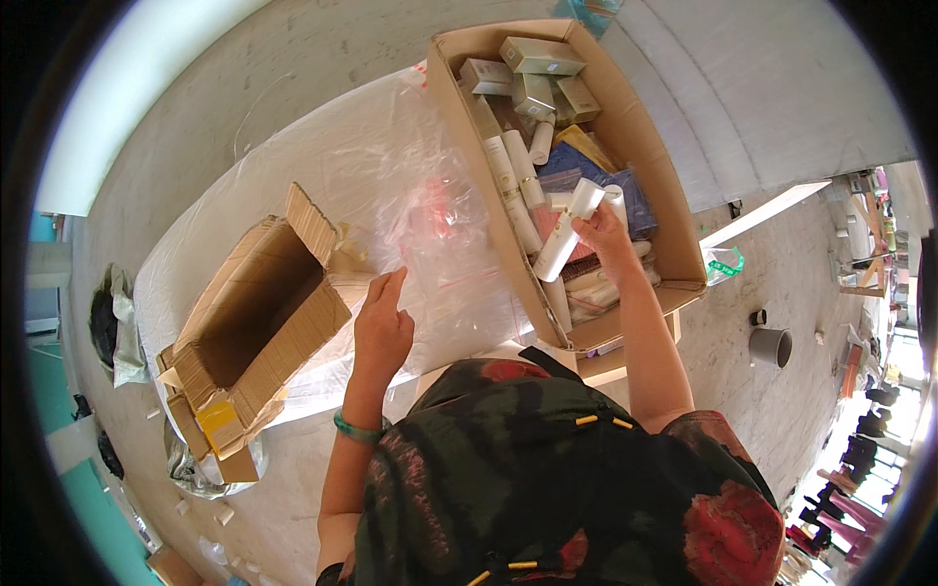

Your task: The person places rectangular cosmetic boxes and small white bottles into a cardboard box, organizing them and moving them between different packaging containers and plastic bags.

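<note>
Gripping white bottle (565, 234), right fingers (593, 230) curled

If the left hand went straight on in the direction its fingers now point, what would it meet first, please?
Most likely the clear plastic lying ahead of the left hand. The hand's height above it is unclear, so it might pass over without touching.

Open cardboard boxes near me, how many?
2: a rectangular brown cardboard box left of the left hand, a filled brown cardboard box beneath the right hand; more may be hidden.
</note>
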Tool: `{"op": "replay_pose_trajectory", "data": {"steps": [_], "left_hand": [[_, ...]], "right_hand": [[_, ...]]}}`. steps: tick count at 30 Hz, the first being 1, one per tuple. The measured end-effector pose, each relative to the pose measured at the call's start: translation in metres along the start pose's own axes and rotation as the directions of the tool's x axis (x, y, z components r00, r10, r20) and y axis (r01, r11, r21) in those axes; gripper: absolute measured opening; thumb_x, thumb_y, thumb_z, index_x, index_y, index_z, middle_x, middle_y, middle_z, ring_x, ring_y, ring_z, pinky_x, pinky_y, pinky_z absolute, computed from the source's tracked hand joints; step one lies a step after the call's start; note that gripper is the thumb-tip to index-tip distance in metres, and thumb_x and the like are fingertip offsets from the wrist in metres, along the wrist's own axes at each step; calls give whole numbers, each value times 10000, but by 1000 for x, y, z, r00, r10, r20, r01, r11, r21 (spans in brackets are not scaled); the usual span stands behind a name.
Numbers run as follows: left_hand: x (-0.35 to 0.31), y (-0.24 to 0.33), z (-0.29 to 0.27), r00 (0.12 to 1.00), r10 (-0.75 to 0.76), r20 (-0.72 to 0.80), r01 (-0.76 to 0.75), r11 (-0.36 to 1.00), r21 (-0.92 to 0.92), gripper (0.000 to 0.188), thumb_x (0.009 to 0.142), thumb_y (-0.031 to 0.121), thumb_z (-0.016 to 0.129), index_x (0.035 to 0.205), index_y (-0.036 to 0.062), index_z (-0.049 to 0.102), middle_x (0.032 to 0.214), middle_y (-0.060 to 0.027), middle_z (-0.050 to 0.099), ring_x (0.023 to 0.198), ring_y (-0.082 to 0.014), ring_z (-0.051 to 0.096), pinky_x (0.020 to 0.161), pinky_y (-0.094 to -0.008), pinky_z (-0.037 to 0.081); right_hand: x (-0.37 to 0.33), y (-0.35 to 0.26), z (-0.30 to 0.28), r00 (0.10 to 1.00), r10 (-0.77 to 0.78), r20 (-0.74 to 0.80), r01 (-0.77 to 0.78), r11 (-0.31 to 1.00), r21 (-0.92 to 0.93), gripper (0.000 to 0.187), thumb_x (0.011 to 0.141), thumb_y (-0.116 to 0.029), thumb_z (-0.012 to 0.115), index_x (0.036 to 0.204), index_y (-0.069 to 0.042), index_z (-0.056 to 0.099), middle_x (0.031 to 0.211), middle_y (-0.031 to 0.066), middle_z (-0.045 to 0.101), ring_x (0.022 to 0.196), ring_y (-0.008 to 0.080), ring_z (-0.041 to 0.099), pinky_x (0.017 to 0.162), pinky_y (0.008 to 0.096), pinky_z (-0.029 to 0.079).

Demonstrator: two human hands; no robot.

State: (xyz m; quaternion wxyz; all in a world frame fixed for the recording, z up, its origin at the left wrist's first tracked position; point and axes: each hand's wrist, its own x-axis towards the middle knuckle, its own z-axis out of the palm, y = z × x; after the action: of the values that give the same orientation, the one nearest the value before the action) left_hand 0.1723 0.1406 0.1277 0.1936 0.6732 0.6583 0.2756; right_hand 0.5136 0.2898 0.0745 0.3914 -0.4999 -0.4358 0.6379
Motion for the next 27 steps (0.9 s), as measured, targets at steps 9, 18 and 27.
{"op": "replay_pose_trajectory", "data": {"steps": [9,18,27], "left_hand": [[17,17,2,999,-2,51,8,995,-104,483,717,-82,481,1183,5,572,1151,-197,584,1033,-378,576,883,-405,481],[16,28,16,970,-198,143,216,968,-128,444,718,-102,496,1141,-1,585,1119,-184,595,1011,-380,579,860,-404,488],[4,14,7,988,-110,109,130,971,-201,496,725,-81,535,1213,5,558,1197,-171,568,1027,-378,580,874,-399,487]], "right_hand": [[-38,-94,54,963,-112,243,59,975,216,417,861,-66,665,1244,-44,502,1185,106,634,1094,200,597,960,355,464],[-40,-99,119,859,-181,478,192,981,27,505,782,-28,734,1220,-64,486,1091,37,608,1026,122,570,882,287,473],[-40,-95,129,834,-88,545,130,991,-39,489,759,-14,761,1183,-55,520,1107,32,603,1041,119,562,935,310,461]]}}
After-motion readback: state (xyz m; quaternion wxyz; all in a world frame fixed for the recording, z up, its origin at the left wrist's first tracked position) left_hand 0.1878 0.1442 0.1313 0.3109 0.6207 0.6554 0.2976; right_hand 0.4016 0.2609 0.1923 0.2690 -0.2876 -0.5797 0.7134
